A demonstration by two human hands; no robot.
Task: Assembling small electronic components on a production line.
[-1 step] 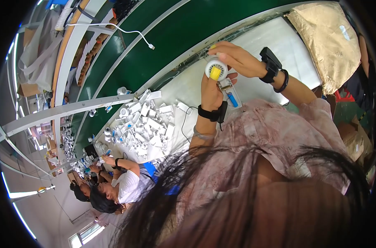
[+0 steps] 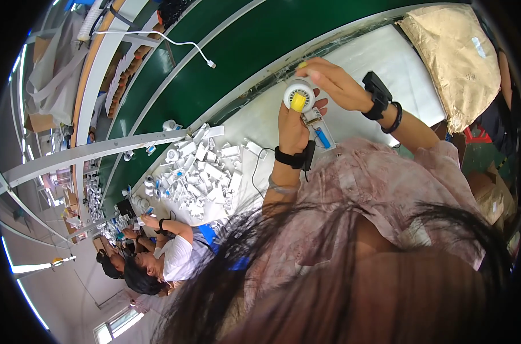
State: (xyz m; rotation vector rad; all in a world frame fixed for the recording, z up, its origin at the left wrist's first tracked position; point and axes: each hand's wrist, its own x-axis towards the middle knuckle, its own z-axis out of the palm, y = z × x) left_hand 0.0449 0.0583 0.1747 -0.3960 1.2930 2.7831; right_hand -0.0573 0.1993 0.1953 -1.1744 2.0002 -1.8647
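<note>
- Had a green conveyor belt running along the far side of the station, beside pale rails.
- Had a white bench top set on the near side of the belt, beneath both hands.
- Included a co-worker in a white top, seated well apart to the left.
- Had a crinkled brown paper sack lying at the right end of the bench top.
- Contained a loose heap of white plastic housings to the left of the hands.
- Clamped the left hand around the fan head, with fingertips showing past the right side.
- Positioned the right hand just beside the fan head, with fingers bent and near together; could not tell whether clamped on anything.
- Located the white fan head in the left hand, over the bench top, with vented face toward the camera.
- Had an uncovered white shell just beside the left hand.
- Contained a blue cylindrical cell in the shell.
- Showed a yellow piece over the vented face.
- Showed a smaller yellow item at the right fingertips, partly hidden.
</note>
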